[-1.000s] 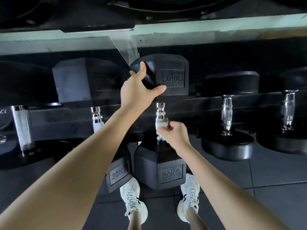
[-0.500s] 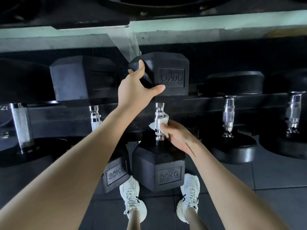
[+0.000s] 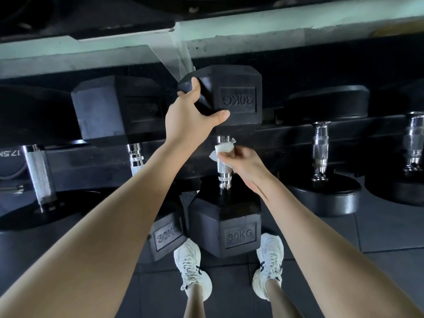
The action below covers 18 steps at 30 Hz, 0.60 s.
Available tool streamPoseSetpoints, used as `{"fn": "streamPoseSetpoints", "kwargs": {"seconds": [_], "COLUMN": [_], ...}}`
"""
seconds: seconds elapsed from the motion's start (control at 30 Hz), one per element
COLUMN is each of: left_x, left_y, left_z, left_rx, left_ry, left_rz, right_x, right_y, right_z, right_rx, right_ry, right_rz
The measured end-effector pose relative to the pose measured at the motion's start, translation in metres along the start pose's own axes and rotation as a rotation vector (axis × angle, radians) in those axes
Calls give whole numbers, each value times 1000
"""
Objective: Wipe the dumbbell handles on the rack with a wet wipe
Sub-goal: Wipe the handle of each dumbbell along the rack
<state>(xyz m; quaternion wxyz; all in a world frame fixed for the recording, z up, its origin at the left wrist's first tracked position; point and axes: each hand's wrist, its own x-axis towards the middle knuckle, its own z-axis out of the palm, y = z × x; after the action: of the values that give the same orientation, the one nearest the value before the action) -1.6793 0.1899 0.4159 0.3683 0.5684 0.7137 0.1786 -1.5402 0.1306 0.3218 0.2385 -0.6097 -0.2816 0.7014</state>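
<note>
Head view, looking down along both bare forearms. The left hand (image 3: 192,115) grips the far head of a black six-sided dumbbell (image 3: 238,99) marked 30KG. Its fingers are curled over the head's upper left corner and its thumb is stretched along the lower edge. The right hand (image 3: 243,161) holds a white wet wipe (image 3: 223,149), with thumb and fingers closed round it on the upper part of the dumbbell's chrome handle (image 3: 223,171), just below the far head. The knurled middle and ringed lower end of the handle show bare beside that hand. The dumbbell lies across the black rack (image 3: 96,161) with its near head toward the person's feet.

Just to its left lies a second six-sided dumbbell (image 3: 119,106), marked 30KG on its near head and partly hidden behind the left forearm. Further left is a round-headed one (image 3: 40,175) labelled 17.5. To the right lie two more round-headed dumbbells (image 3: 321,148) with chrome handles, the outer one cut off by the edge. Two white shoes (image 3: 190,269) stand on the dark tiled floor (image 3: 378,237), either side of the near head
</note>
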Motion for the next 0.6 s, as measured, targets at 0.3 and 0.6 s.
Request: {"fn": "streamPoseSetpoints", "kwargs": {"seconds": [0.3, 0.6], "left_x": [-4, -56], "left_y": [1, -23], "left_z": [-5, -5], "left_rx": [99, -115], "left_ry": [-47, 309], "left_rz": [-5, -148], "right_x": [-37, -65], "right_y": [19, 2], "right_z": [10, 45], "right_rx": [-703, -575], "right_ry": [201, 400], "right_rz": [83, -231]}}
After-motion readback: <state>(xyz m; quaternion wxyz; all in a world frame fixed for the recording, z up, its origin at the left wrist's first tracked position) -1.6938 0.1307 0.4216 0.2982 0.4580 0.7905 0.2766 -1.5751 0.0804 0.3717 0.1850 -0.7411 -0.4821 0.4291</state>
